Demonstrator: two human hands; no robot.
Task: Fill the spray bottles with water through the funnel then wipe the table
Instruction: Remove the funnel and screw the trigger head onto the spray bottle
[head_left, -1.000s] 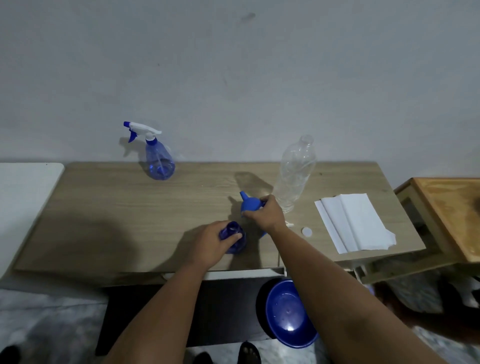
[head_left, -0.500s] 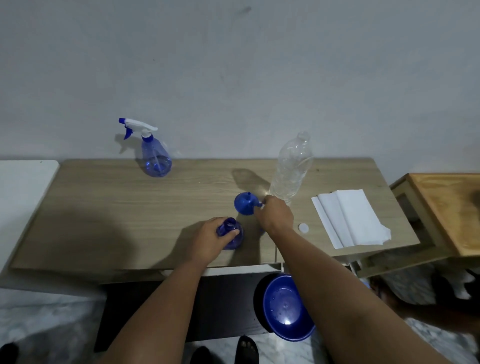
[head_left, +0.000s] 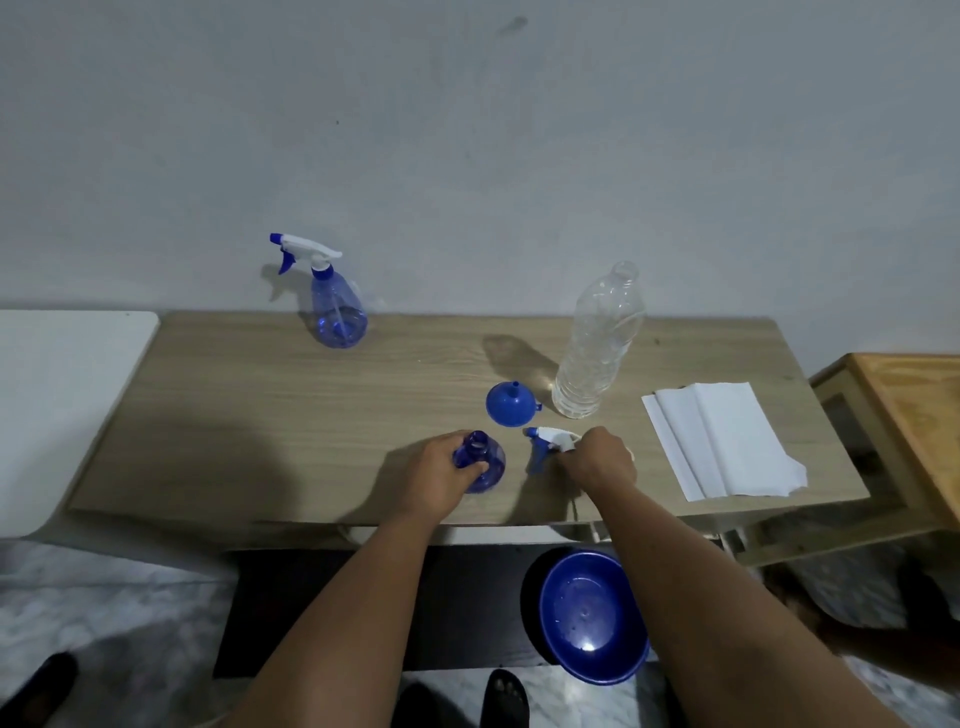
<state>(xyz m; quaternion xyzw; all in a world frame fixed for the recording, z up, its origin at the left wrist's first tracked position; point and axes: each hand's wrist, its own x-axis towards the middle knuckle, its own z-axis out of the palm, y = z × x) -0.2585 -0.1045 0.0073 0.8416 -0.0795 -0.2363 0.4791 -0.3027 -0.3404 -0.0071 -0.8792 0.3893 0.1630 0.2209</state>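
filling looks done: your left hand grips the open bottle, your right hand pinches the spray head; next, screw it on.

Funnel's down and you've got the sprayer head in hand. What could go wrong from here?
1. The open spray bottle stands near the table's front edge, steadied only by the left hand; a knock while fitting the sprayer head held by the right hand could spill it.
2. The uncapped water bottle stands tall just behind the right hand; a bump may tip it toward the paper towels.
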